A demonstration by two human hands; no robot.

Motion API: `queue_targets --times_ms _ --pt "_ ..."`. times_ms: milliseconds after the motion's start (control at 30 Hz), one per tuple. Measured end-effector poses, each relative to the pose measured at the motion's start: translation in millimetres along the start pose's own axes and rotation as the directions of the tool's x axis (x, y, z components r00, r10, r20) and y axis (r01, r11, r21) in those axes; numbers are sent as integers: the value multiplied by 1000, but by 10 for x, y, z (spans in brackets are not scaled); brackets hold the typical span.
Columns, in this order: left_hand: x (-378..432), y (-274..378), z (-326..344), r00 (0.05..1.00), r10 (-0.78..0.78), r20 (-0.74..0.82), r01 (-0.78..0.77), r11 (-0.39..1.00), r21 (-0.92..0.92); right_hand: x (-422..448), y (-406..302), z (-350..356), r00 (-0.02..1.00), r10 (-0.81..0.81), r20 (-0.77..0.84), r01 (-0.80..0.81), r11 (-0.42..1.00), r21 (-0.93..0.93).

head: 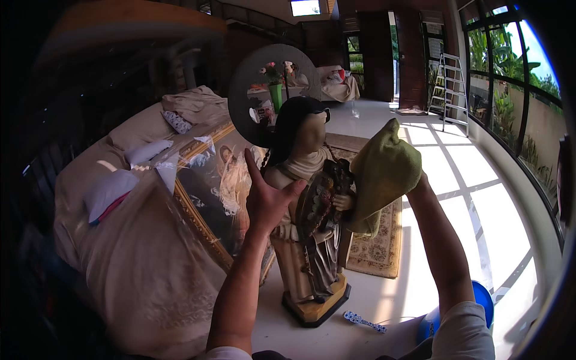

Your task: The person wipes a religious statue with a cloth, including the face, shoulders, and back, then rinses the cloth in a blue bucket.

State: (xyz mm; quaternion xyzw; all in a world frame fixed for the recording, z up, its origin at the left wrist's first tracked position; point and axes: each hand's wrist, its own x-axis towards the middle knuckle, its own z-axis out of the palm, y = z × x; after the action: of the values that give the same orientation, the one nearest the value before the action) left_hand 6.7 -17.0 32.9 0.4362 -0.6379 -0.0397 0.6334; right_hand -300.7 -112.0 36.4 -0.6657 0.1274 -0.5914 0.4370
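A painted statue of a robed, veiled figure stands upright on an angular base before me, with roses and a crucifix against its chest. A round dark disc with cutouts shows behind its head. My left hand rests against the statue's shoulder and upper chest, thumb and fingers spread. My right hand holds a green cloth beside the statue's chest; the cloth hides most of its fingers.
A gilt-framed picture partly under plastic leans by a draped sofa. A patterned rug lies behind the statue. A blue-and-white patterned object lies on the floor near a blue container. A stepladder stands by the windows.
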Motion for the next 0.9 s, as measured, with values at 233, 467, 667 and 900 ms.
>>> queue_targets --times_ms 233,467,667,900 --pt "-15 76 -39 992 -125 31 127 991 -49 -635 -82 367 983 19 -182 73 870 488" --pt "17 -68 -29 1000 -10 -7 11 995 97 -415 -184 490 996 36 -85 -60 952 -299" --pt "6 -6 1 1000 -20 16 19 999 44 93 -340 813 882 -89 463 464 337 -819" --pt "70 -144 6 992 16 121 0 991 -132 211 -231 935 908 -178 379 418 412 -810"
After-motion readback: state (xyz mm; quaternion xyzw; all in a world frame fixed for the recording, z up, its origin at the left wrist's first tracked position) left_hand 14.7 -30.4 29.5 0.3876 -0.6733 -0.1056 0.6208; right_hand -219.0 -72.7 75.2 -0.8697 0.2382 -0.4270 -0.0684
